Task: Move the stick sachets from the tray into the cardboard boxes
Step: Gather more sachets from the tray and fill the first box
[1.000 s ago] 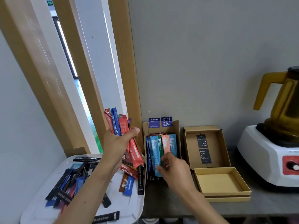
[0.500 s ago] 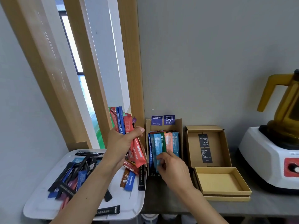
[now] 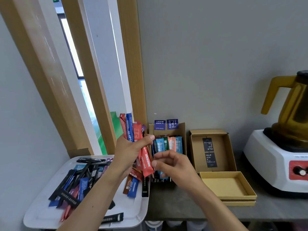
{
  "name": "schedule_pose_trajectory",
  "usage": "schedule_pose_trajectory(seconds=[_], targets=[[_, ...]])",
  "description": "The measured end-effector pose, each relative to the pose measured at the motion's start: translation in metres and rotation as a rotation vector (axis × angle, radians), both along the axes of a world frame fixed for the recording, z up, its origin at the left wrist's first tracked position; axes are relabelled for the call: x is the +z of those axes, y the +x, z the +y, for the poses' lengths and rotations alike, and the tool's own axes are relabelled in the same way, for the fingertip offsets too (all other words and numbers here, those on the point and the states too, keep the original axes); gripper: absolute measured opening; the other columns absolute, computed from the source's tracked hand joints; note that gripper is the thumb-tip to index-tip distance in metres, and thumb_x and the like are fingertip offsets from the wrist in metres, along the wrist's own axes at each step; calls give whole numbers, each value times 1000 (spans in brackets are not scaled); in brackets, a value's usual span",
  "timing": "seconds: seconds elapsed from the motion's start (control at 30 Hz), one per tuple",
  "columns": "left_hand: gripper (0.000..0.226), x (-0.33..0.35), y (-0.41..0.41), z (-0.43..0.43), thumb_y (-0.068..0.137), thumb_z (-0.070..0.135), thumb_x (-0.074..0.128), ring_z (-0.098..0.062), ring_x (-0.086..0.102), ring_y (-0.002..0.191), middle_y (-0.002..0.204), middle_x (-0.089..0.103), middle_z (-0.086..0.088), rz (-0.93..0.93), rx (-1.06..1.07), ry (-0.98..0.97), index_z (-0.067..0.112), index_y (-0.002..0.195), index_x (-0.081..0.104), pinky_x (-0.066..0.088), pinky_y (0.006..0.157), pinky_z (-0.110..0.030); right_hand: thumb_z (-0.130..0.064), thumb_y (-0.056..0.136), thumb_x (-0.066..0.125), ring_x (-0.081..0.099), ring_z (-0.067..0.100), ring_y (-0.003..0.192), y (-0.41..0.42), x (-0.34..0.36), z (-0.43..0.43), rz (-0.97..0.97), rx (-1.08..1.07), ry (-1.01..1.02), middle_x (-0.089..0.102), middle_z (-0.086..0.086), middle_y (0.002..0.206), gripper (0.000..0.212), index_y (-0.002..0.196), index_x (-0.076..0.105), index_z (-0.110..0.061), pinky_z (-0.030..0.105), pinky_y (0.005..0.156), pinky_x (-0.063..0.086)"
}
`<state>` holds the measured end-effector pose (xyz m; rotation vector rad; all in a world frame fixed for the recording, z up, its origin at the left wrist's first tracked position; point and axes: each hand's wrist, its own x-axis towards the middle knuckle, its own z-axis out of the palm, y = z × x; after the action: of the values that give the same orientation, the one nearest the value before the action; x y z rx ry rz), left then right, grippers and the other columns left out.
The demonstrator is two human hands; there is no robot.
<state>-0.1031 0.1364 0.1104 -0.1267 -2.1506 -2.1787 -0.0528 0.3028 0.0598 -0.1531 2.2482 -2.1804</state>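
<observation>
My left hand (image 3: 129,151) is shut on a fanned bundle of stick sachets (image 3: 129,129), red and blue, held above the tray's right end. My right hand (image 3: 175,165) hovers in front of the tall cardboard box (image 3: 183,130), fingers curled and apart, its thumb tip at the lower edge of a red sachet (image 3: 146,165) in the bundle. The box holds several upright sachets (image 3: 168,144), blue, green and orange. The white tray (image 3: 138,209) at lower left carries several loose sachets (image 3: 80,184), mostly black and blue.
A second open cardboard box (image 3: 221,147) with black labels stands right of the tall one, and a shallow yellow box (image 3: 228,185) lies before it. A white base (image 3: 266,160) with an amber jug (image 3: 293,114) sits at far right. Grey counter (image 3: 183,205), wall behind.
My right hand has drawn back from the sachets in the tall box and moved left to the bundle. My left hand has lifted the bundle a little and tilted it toward the right hand.
</observation>
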Motion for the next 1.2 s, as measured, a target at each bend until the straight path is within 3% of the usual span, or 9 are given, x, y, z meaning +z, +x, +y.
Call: schedule_pose_trajectory(seconds=[0.1, 0.2, 0.37, 0.43, 0.57, 0.73, 0.9, 1.1, 1.2], targets=[[40, 3, 1, 0, 72, 29, 88, -11, 79, 82, 88, 81, 4, 9, -16, -20, 16, 106, 70, 56, 59, -15, -21, 86, 85, 76, 15, 100, 2, 1, 2, -9, 33, 29, 78, -3, 111, 33, 116, 70, -22, 29, 72, 61], [52, 4, 2, -1, 64, 38, 86, -16, 80, 85, 92, 82, -1, -10, -27, -27, 15, 109, 69, 60, 67, -24, -13, 91, 79, 75, 12, 94, 2, 2, 5, -48, 48, 7, 77, -3, 114, 27, 116, 71, -23, 27, 68, 57], [26, 4, -3, -10, 83, 23, 83, -8, 77, 71, 76, 76, 7, -15, 3, -10, 23, 101, 65, 59, 68, -26, -7, 103, 56, 71, 19, 101, 2, 1, 15, -154, 50, -148, 80, 7, 111, 26, 117, 76, -17, 36, 83, 52], [22, 2, -4, -12, 86, 19, 83, -4, 75, 67, 71, 75, 10, -2, -2, -46, 23, 98, 65, 56, 61, -20, -8, 105, 51, 64, 20, 89, 1, -1, 18, -177, 37, -236, 78, 13, 113, 30, 114, 79, -15, 33, 78, 49], [23, -2, -6, -12, 87, 19, 82, -10, 74, 73, 84, 73, 3, -2, 35, -56, 24, 100, 64, 54, 68, -25, -21, 99, 65, 66, 15, 76, -6, -3, 22, -221, -67, -489, 75, 15, 103, 23, 110, 79, -7, 28, 66, 54], [28, -9, -5, -14, 88, 22, 82, -17, 71, 89, 96, 70, -1, -13, 58, -63, 29, 102, 58, 56, 83, -34, -11, 77, 79, 71, 30, 102, -5, 2, 29, -113, -137, -651, 76, 19, 115, 49, 125, 66, -3, 32, 79, 57], [33, -12, -5, -17, 85, 31, 83, -20, 70, 95, 103, 70, -5, -40, 70, -76, 29, 106, 58, 54, 79, -33, -5, 79, 74, 74, 24, 109, -7, 5, 26, 55, -187, -665, 76, 18, 120, 34, 113, 69, -6, 25, 74, 61], [31, -6, -9, -19, 84, 36, 82, -15, 73, 87, 93, 73, 0, -59, 40, -124, 28, 105, 61, 52, 71, -27, -8, 68, 82, 67, 28, 126, -6, 4, 27, 143, -50, -639, 71, 13, 133, 22, 89, 82, -16, 31, 89, 61], [36, -5, -9, -20, 82, 31, 85, -18, 74, 88, 94, 75, -2, -79, 20, -122, 23, 109, 63, 54, 73, -30, -7, 69, 82, 64, 31, 130, -9, 1, 31, 150, -34, -617, 71, 17, 130, 22, 88, 81, -17, 35, 93, 61]])
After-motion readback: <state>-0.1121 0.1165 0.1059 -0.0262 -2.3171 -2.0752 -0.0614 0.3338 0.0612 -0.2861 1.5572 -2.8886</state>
